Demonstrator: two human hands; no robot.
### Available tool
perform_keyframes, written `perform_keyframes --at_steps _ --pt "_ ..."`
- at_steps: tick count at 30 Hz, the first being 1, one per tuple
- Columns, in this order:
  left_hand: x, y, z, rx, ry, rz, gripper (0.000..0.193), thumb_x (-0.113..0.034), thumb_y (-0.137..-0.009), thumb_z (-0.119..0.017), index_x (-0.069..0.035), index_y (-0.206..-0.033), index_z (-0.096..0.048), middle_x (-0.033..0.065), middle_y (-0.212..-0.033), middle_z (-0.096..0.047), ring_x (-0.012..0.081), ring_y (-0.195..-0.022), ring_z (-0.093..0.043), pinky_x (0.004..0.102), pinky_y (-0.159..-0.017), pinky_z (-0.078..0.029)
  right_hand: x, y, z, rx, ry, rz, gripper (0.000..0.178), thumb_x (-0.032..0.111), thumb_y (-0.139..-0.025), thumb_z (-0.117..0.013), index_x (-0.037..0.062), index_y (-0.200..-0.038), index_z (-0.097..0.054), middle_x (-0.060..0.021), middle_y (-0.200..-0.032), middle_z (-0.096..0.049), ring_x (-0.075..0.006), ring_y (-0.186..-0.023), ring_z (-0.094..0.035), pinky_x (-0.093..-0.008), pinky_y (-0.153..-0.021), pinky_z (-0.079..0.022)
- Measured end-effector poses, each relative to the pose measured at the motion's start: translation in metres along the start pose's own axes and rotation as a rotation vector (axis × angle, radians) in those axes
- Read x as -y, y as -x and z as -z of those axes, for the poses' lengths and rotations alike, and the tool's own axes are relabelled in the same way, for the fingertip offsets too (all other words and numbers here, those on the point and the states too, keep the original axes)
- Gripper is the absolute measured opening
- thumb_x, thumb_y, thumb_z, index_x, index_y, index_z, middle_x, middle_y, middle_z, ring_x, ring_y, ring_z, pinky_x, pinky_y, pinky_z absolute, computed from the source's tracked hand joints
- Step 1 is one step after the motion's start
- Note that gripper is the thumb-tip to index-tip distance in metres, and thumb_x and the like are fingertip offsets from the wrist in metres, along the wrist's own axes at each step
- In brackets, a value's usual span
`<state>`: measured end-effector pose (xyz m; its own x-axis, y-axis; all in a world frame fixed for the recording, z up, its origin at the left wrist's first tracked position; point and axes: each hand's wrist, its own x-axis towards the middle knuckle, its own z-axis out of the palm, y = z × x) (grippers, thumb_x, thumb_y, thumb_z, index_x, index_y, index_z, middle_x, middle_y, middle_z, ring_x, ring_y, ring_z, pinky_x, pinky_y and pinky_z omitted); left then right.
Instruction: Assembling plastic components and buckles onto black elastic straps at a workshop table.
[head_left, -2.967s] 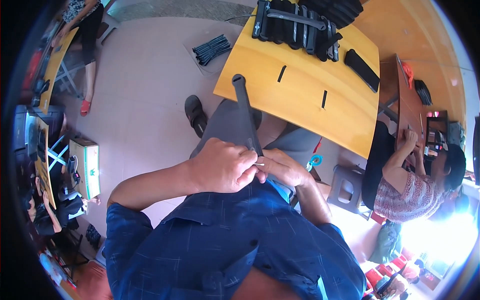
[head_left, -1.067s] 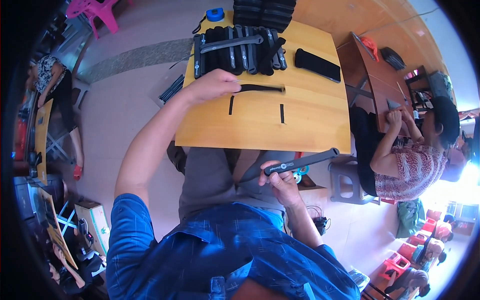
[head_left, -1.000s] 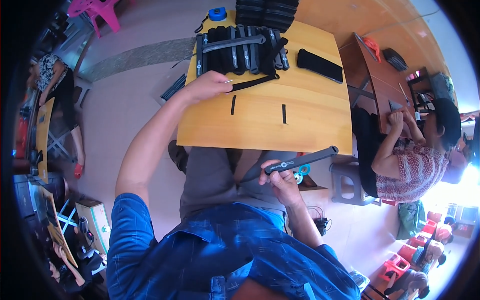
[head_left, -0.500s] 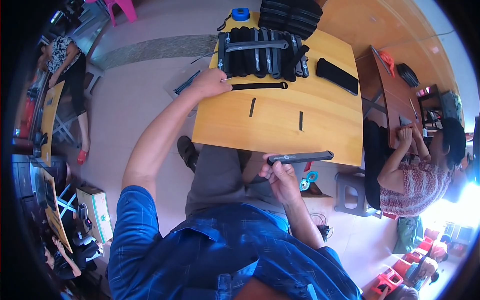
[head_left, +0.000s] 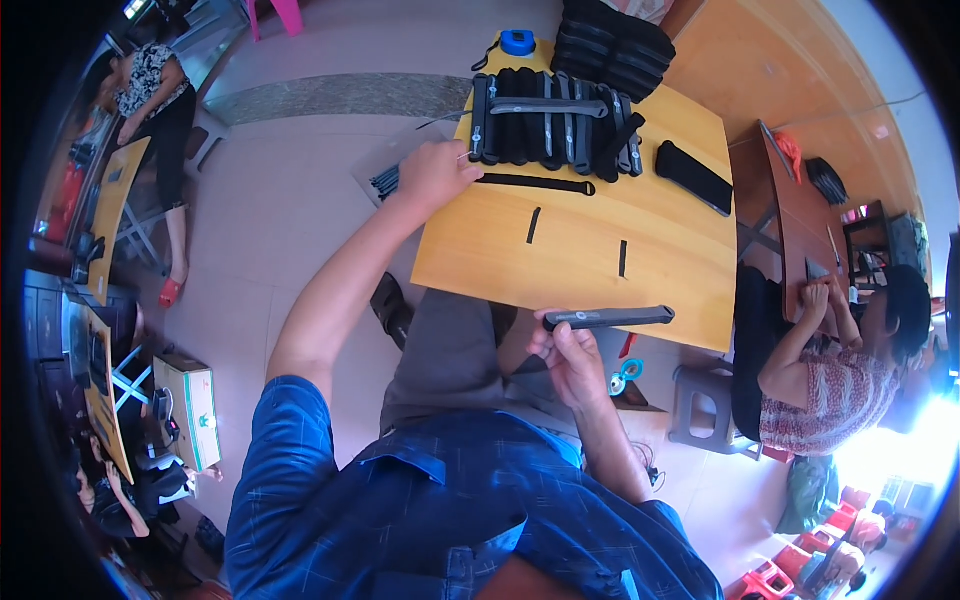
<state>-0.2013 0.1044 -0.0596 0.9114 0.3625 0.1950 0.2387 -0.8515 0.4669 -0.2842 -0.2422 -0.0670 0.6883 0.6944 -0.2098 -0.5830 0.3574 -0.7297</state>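
Observation:
My left hand is closed at the table's left side, a thin pale stick poking out between its fingers. Its fingertips meet the left end of a black strap with a looped right end, lying flat on the table; whether they grip it I cannot tell. My right hand pinches a folded grey-and-black strap by its left end, just off the table's front edge. Behind the flat strap lies a row of similar straps, with one grey strap across the top.
On the wooden table are two short black marks, a black padded block, a blue tape measure and a stack of black straps. Thin dark sticks lie left of the table. A person sits at the right-hand table.
The whole view has shifted, so the table and its straps appear farther right and slightly lower. Both hands keep nearly the same places and grips.

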Motion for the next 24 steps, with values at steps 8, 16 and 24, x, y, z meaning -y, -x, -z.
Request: perform_keyframes --at_steps 8,16,24 --pt "-0.078 0.134 0.052 0.114 0.435 -0.336 0.033 -0.031 -0.082 -0.081 -0.011 -0.108 -0.074 0.0125 -0.085 -0.074 0.0313 -0.077 -0.074 0.0413 -0.065 -0.057 -0.022 -0.039 -0.012 -0.049 -0.081 -0.089 0.039 0.035 -0.107 -0.062 0.0023 -0.127 -0.065 -0.0085 -0.107 -0.074 -0.0188 -0.096 -0.072 -0.0340 -0.088 -0.059" --pt "-0.075 0.170 0.029 -0.100 0.234 -0.390 0.030 -0.012 -0.078 -0.081 -0.009 -0.107 -0.076 0.0083 -0.093 -0.078 0.0276 -0.084 -0.076 0.0387 -0.074 -0.060 -0.035 -0.055 -0.031 0.038 -0.207 -0.234 0.033 0.034 -0.109 -0.058 0.0060 -0.123 -0.066 -0.0074 -0.118 -0.072 -0.0199 -0.111 -0.069 -0.0390 -0.100 -0.054" --pt "-0.049 0.165 0.009 -0.145 0.287 -0.327 0.021 -0.016 -0.086 -0.079 -0.011 -0.106 -0.077 0.0099 -0.090 -0.077 0.0285 -0.078 -0.075 0.0383 -0.066 -0.059 -0.003 -0.033 -0.037 -0.007 0.811 0.023 0.032 0.029 -0.097 -0.074 0.0063 -0.120 -0.069 -0.0093 -0.109 -0.073 -0.0225 -0.095 -0.072 -0.0360 -0.083 -0.056"
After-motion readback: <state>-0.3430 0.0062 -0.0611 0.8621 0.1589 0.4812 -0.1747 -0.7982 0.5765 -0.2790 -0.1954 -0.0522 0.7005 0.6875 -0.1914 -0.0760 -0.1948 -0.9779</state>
